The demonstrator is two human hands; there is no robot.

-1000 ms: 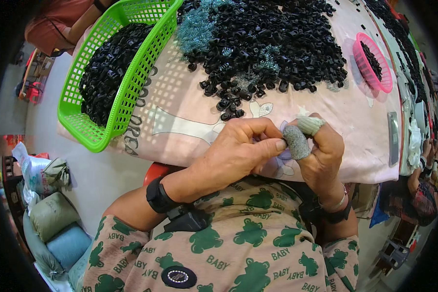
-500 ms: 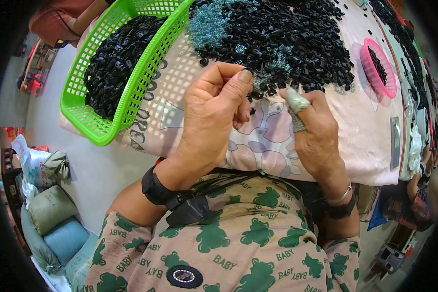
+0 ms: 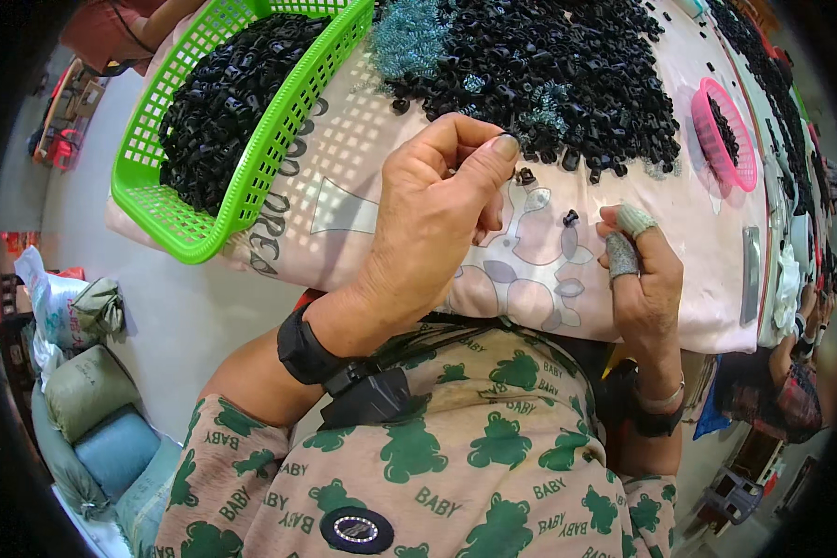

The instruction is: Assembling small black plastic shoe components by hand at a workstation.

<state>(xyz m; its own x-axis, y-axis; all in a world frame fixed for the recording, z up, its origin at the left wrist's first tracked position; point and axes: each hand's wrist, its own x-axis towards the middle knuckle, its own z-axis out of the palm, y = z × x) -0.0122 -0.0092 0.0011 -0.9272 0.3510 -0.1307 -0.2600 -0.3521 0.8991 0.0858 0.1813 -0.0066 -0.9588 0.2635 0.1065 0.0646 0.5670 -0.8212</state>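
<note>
Pink cloth [image 3: 381,167] covers the bench, printed with pale cartoon shapes, and serves as a soft bed so that small parts do not roll off; beyond both hands lies a broad heap of small black parts [image 3: 567,65], with tufts of bluish springs [image 3: 418,37] mixed in at its near edge. The left hand [image 3: 437,214] reaches to the heap's fringe, thumb and forefinger nearly closed in a pinch; whether a part sits between them I cannot tell. The right hand [image 3: 646,279] rests on the cloth edge, fingers loosely curled, empty as far as shows (two fingertips wear grey guards [image 3: 621,253], likely against wear); a stray black piece [image 3: 570,219] lies just left of it. Left of the left hand, a green basket [image 3: 251,177] holds more black parts; a pink basket [image 3: 725,130] sits beyond the right hand.
</note>
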